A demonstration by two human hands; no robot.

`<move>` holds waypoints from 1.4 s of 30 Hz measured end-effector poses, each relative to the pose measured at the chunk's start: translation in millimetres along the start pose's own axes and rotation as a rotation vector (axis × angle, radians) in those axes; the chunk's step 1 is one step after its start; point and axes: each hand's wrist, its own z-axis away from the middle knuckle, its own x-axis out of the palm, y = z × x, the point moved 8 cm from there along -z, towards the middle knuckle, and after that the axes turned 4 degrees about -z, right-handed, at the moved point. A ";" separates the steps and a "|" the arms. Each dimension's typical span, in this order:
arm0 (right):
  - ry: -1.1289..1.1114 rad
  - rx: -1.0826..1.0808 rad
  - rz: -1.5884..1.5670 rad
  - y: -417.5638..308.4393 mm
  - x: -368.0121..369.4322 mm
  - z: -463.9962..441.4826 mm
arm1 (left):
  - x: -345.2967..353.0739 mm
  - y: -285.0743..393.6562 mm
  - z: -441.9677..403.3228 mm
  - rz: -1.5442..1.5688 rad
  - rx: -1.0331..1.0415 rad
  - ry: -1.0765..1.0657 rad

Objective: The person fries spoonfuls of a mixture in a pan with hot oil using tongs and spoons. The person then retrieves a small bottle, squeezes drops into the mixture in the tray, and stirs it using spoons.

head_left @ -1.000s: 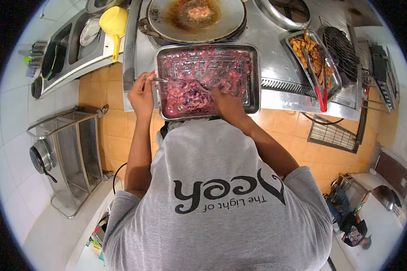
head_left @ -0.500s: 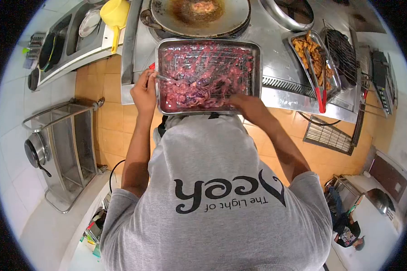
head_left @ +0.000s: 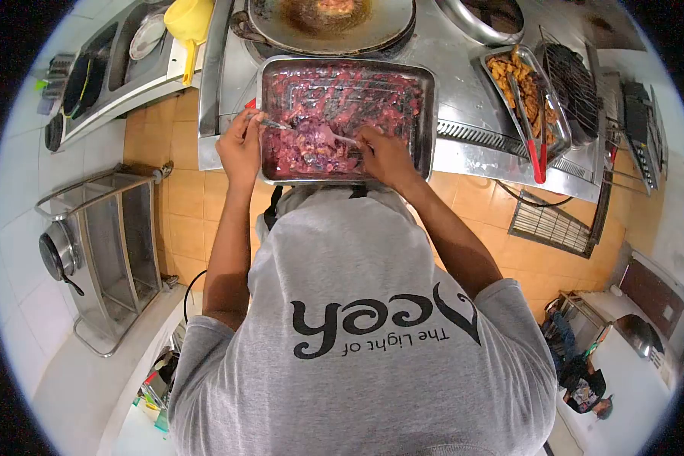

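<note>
A rectangular metal tray point(head_left: 432, 121) juts over the counter's front edge, its bottom smeared with a wet, reddish-purple mixture point(head_left: 304, 152). At the tray's left rim, my left hand point(head_left: 240, 148) pinches the handle of a thin metal utensil point(head_left: 277, 123); its far end reaches into the tray and I cannot tell its kind. My right hand point(head_left: 386, 156) is over the tray's near right part, closed on the handle of a spoon point(head_left: 334, 137). The spoon's coated head sits in the mixture, near the tip of the left utensil.
Behind the tray is a wide wok point(head_left: 330, 30) with brown oil. To the right are a tray of fried pieces point(head_left: 543, 114) with red-handled tongs point(head_left: 536, 156) and a wire grate point(head_left: 574, 87). A yellow dipper point(head_left: 188, 23) lies at upper left. Another person point(head_left: 581, 380) is at lower right.
My right hand has moved left and slightly up, and the spoon in it now shows clearly. The left hand has hardly moved. The whole view has shifted slightly.
</note>
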 end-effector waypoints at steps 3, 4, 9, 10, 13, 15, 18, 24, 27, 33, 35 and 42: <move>-0.089 0.073 0.127 -3.1 -9.1 9.5 | -12.8 20.3 -9.9 -0.025 0.074 0.066; -0.098 0.080 0.163 -6.3 -16.9 13.8 | -17.7 27.4 -13.2 -0.048 0.112 0.086; 0.092 0.072 0.121 1.0 -54.0 22.4 | -23.7 45.3 -16.8 -0.169 0.240 0.142; 0.081 0.144 0.188 4.6 -55.6 22.9 | -22.0 51.3 -13.3 -0.275 0.279 0.127; 0.014 0.190 0.259 4.8 -39.6 25.2 | -14.5 36.1 -6.2 -0.294 0.176 0.034; -0.017 0.152 0.204 2.8 -14.8 25.0 | -10.0 33.4 2.8 -0.299 0.140 0.026; -0.003 0.071 0.080 -0.1 1.6 19.7 | -5.1 28.6 6.3 -0.281 0.081 0.006; -0.010 -0.074 0.005 -22.0 -10.0 17.3 | -18.3 3.9 -4.3 -0.152 0.042 0.025; -0.051 -0.157 0.044 -34.8 -1.8 8.9 | -14.5 -1.7 -4.8 -0.162 0.021 0.022; -0.046 -0.269 0.070 -30.3 -2.6 11.7 | -19.0 0.7 -7.7 -0.142 0.016 0.049; -0.076 -0.233 0.075 -28.2 -21.7 20.2 | -29.8 -0.2 -13.7 -0.131 0.031 0.078; -0.230 -0.261 0.207 -0.3 -13.3 33.1 | -27.6 11.2 -17.3 -0.040 0.148 0.205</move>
